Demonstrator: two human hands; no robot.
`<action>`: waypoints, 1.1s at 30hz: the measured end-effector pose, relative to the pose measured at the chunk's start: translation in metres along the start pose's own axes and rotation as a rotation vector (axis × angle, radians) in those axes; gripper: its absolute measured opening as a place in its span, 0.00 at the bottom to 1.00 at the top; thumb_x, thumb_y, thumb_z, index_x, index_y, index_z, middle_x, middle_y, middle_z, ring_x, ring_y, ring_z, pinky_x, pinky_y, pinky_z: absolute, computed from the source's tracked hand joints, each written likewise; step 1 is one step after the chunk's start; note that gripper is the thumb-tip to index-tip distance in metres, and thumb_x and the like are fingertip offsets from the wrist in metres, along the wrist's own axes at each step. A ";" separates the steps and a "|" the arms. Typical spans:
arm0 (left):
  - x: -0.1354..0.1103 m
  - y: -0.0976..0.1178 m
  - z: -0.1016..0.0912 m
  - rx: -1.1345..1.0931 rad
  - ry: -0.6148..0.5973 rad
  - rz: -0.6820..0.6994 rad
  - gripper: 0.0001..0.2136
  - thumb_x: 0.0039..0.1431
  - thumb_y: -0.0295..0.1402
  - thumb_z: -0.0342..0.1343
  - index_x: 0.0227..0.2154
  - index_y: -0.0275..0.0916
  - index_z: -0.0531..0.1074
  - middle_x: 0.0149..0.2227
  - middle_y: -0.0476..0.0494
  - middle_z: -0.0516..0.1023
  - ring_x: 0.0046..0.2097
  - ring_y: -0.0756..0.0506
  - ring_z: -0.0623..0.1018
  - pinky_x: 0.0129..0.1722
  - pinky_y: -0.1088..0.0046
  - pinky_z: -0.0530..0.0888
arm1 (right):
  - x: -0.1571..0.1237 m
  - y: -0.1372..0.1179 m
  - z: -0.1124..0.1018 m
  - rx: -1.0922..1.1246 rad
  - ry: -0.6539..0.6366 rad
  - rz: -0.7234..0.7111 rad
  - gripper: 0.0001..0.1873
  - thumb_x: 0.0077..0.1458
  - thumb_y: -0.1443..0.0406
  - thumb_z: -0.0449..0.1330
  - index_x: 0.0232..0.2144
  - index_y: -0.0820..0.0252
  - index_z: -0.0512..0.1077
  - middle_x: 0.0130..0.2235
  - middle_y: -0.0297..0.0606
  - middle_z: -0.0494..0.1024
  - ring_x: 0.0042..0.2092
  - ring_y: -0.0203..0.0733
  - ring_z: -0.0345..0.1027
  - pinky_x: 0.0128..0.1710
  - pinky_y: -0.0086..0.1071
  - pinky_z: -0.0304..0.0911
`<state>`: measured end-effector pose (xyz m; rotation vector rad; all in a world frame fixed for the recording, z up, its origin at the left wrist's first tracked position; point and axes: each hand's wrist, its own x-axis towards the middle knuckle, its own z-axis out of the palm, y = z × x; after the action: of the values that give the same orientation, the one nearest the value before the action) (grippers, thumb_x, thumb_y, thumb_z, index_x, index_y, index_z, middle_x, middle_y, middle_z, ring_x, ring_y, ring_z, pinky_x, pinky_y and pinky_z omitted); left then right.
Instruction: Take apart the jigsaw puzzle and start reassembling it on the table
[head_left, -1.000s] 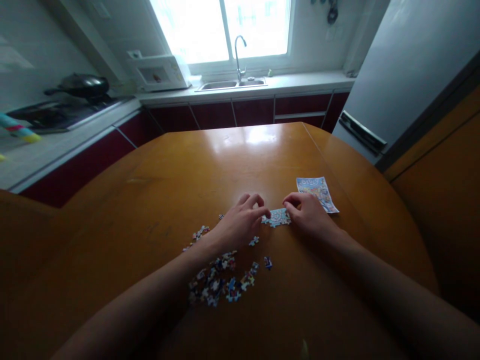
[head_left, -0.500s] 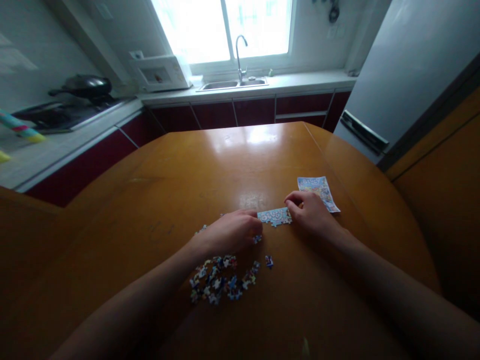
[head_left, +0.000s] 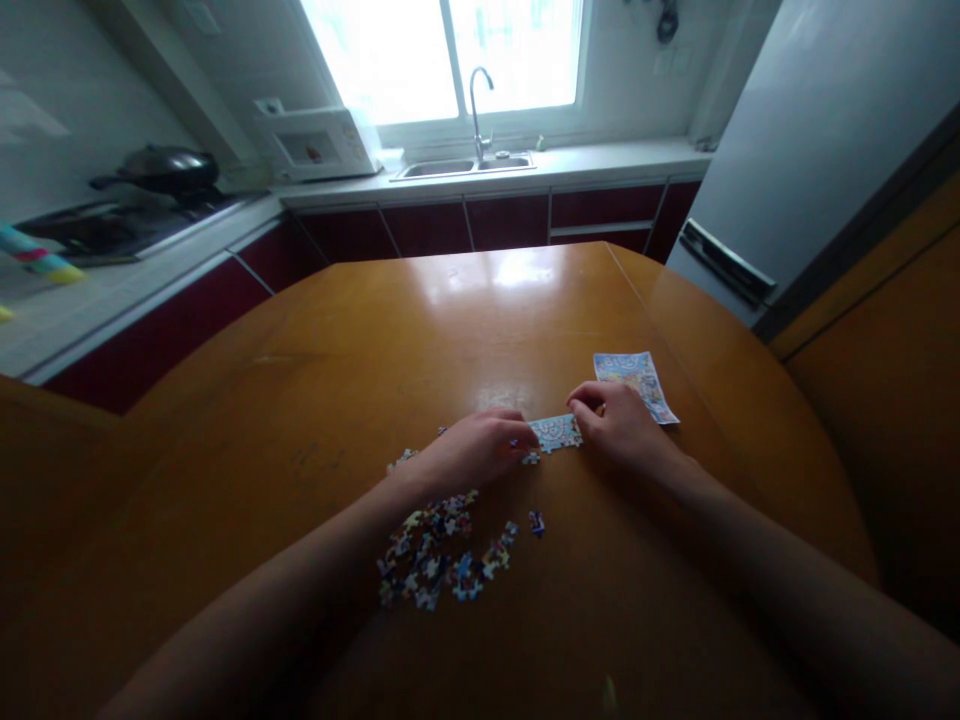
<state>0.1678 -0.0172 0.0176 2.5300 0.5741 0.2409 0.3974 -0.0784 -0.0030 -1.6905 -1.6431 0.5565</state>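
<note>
A partly joined strip of jigsaw puzzle (head_left: 555,432), pale blue with white lettering, lies flat on the wooden table. Over its left end is my left hand (head_left: 487,445), fingers bent together around a small puzzle piece (head_left: 530,458) that shows below the fingertips. My right hand (head_left: 619,420) rests at the strip's right end with thumb and forefinger curled together; what lies between them, if anything, is hidden. Below my left hand is a heap of loose puzzle pieces (head_left: 435,560). One single piece (head_left: 536,523) lies apart to its right.
Behind my right hand lies a printed picture sheet (head_left: 656,395), partly covered by it. More loose pieces (head_left: 401,459) show beside my left forearm. Beyond the round-edged table (head_left: 450,340) stand a counter with a sink (head_left: 465,167), a microwave (head_left: 322,145) and a fridge (head_left: 810,140).
My left hand has moved right and slightly away from me, bringing the small piece to the strip and covering its left end. My right hand has hardly moved.
</note>
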 end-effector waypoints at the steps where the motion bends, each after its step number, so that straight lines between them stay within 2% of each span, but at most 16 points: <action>1: -0.001 0.000 -0.001 0.021 0.008 -0.017 0.07 0.61 0.28 0.54 0.36 0.42 0.78 0.38 0.45 0.77 0.37 0.48 0.75 0.38 0.72 0.70 | 0.000 0.000 0.000 -0.002 0.001 -0.001 0.09 0.56 0.66 0.58 0.29 0.59 0.78 0.30 0.40 0.81 0.32 0.42 0.72 0.33 0.36 0.63; 5: -0.002 0.007 -0.004 0.113 -0.028 -0.096 0.04 0.59 0.31 0.57 0.33 0.41 0.78 0.35 0.46 0.76 0.35 0.48 0.74 0.36 0.72 0.69 | 0.000 -0.001 0.000 -0.016 0.012 0.000 0.08 0.56 0.67 0.58 0.29 0.60 0.78 0.29 0.39 0.81 0.32 0.41 0.72 0.32 0.35 0.62; 9: -0.002 0.011 -0.002 0.126 -0.085 -0.092 0.04 0.56 0.30 0.57 0.29 0.40 0.76 0.34 0.47 0.75 0.34 0.49 0.73 0.33 0.74 0.67 | 0.000 0.000 0.001 -0.008 0.016 -0.002 0.09 0.56 0.66 0.58 0.29 0.60 0.78 0.29 0.39 0.80 0.31 0.40 0.72 0.32 0.34 0.62; 12: -0.001 0.008 0.002 0.118 -0.056 -0.089 0.03 0.54 0.28 0.57 0.29 0.40 0.75 0.33 0.47 0.74 0.34 0.49 0.73 0.33 0.74 0.67 | 0.000 0.002 0.002 -0.003 0.020 -0.009 0.08 0.56 0.67 0.58 0.29 0.60 0.78 0.30 0.38 0.80 0.32 0.40 0.72 0.32 0.34 0.62; 19: 0.004 -0.001 0.011 0.066 0.113 -0.125 0.03 0.52 0.29 0.59 0.30 0.39 0.76 0.32 0.46 0.75 0.35 0.47 0.72 0.36 0.71 0.69 | 0.000 0.001 0.002 -0.006 0.023 -0.008 0.09 0.56 0.67 0.58 0.29 0.60 0.78 0.29 0.38 0.80 0.31 0.40 0.71 0.32 0.34 0.61; 23: 0.005 -0.004 0.014 0.061 0.099 -0.121 0.04 0.53 0.29 0.59 0.31 0.40 0.78 0.31 0.46 0.74 0.35 0.47 0.72 0.35 0.71 0.70 | 0.000 0.000 0.001 -0.003 0.023 -0.007 0.09 0.56 0.67 0.58 0.29 0.60 0.78 0.29 0.39 0.80 0.31 0.40 0.71 0.32 0.34 0.61; 27: 0.002 -0.006 0.015 0.014 0.112 -0.081 0.08 0.54 0.29 0.60 0.37 0.41 0.79 0.33 0.46 0.74 0.35 0.48 0.73 0.36 0.71 0.71 | 0.000 0.000 0.000 0.003 0.012 -0.002 0.09 0.56 0.67 0.58 0.29 0.60 0.78 0.29 0.39 0.80 0.32 0.40 0.72 0.33 0.34 0.62; 33: 0.001 -0.004 0.016 0.064 0.104 0.022 0.07 0.57 0.29 0.59 0.36 0.45 0.81 0.34 0.46 0.73 0.37 0.47 0.72 0.37 0.72 0.70 | 0.000 -0.001 0.001 0.006 0.015 0.002 0.09 0.56 0.67 0.58 0.29 0.61 0.77 0.29 0.38 0.80 0.31 0.40 0.71 0.32 0.34 0.62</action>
<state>0.1719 -0.0212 0.0022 2.5987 0.6032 0.3692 0.3963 -0.0784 -0.0030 -1.6881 -1.6283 0.5474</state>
